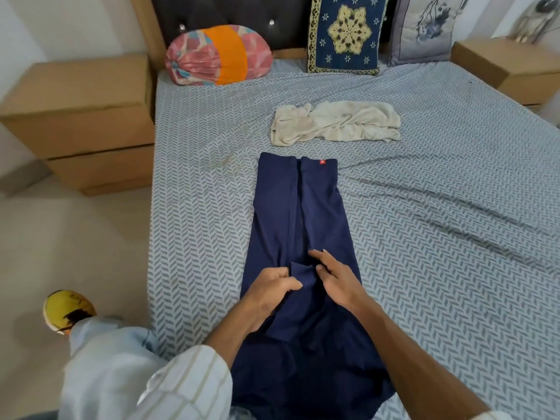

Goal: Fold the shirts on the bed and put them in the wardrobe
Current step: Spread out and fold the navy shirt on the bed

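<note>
A navy blue shirt [291,207] lies lengthwise on the bed [439,207], both sides folded in to a narrow strip, a small red tag at its far end. My left hand [269,289] pinches a small flap of navy cloth near the strip's middle. My right hand [336,277] rests on the same flap from the right, fingers curled over its edge. A crumpled cream shirt [336,122] lies beyond the navy one, towards the pillows. No wardrobe is in view.
A rolled pink and orange bundle [218,56], a blue patterned cushion [345,34] and a grey cushion [424,28] lean at the headboard. Wooden bedside tables stand at the left [78,116] and right [509,68]. My yellow slipper [66,310] is on the floor at left.
</note>
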